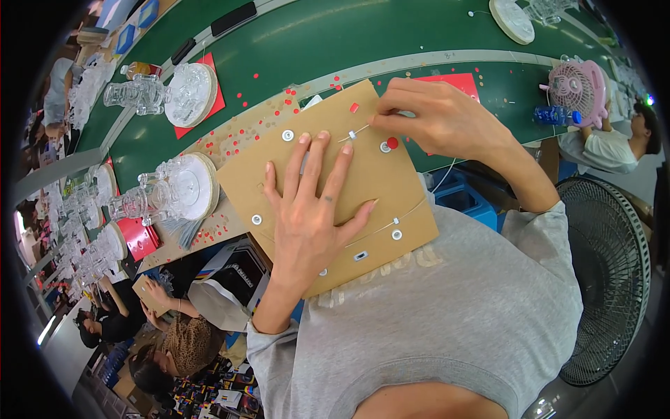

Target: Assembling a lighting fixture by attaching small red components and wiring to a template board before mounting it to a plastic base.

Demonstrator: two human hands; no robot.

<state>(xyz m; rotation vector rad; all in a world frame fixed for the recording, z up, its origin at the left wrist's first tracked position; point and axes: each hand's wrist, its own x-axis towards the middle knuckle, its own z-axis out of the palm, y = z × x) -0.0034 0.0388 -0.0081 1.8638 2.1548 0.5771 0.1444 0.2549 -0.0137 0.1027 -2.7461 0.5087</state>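
Observation:
A square brown board (391, 185) rests tilted against my grey shirt and the table edge. My left hand (307, 216) lies on it with fingers spread, index fingertip beside the small white head of a thin cable tie (352, 135). At the board's upper right edge, my right hand (440, 115) pinches that tie's tail end. A second cable tie (395, 221) runs through the lower right part of the board. Several white round fittings, one of them the ring (287, 135), sit around its face. A red round sticker (392, 143) lies near my right hand.
Clear plastic containers on round white bases (194, 98) stand along the green table (307, 42). Red dots litter it. At right are a pink fan (576, 91), a water bottle (555, 116) and a large black floor fan (604, 279). Another person (185, 342) sits at lower left.

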